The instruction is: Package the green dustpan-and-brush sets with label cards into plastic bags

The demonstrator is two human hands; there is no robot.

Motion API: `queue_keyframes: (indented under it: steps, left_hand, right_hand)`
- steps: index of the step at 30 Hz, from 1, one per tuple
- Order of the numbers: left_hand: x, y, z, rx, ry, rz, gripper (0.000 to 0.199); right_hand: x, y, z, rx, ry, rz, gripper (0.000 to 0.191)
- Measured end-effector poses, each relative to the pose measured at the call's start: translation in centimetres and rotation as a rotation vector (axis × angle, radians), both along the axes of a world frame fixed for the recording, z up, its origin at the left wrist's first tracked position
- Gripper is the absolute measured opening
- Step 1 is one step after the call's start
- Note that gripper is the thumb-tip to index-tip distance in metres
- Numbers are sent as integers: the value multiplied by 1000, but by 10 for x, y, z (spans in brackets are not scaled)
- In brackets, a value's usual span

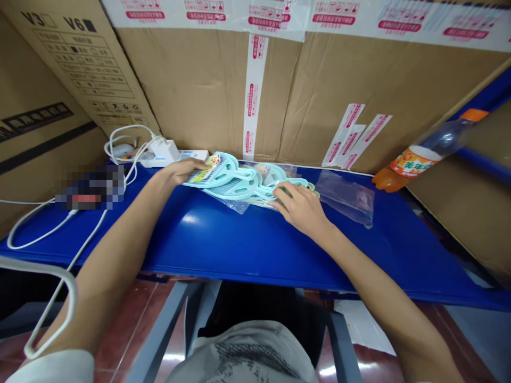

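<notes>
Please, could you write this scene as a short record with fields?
Left hand: holds a light-blue plastic paddle by its slotted head
Right hand: at handles of similar paddles; grip unclear
Surface: glossy blue tabletop
Right side: flat clear plastic bag, orange-capped clear plastic bottle
Left rear: white box-shaped object
Back: brown cardboard panel

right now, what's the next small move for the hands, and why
I'd probably lift the top blue paddle with the left hand: it grips the wide labelled end, while the right hand, fingers at the handles beneath, could steady them.
</notes>
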State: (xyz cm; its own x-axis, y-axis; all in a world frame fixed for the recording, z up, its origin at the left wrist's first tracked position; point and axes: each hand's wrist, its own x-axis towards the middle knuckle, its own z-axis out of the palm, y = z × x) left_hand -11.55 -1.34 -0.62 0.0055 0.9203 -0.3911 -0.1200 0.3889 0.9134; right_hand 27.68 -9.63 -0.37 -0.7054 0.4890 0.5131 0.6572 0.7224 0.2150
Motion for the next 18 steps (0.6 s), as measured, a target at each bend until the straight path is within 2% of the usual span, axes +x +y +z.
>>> queue_keyframes:
  steps: [5,8,11,13,18]
  left_hand:
    - [-38,-19,14,132,147,-145,42]
    - [-39,-31,18,119,223,-338,43]
    - [-18,-39,23,-4,295,-592,42]
    - [3,-41,25,-65,324,-701,42]
    - [43,-43,24,59,439,-768,42]
  right_hand:
    - [6,5,0,-6,-27,-81,26]
    - [11,11,-3,-35,10,-98,24]
    - [19,20,-6,-87,88,-100,22]
    - [25,27,-9,-114,135,-104,19]
    - [34,41,-13,-127,216,-129,16]
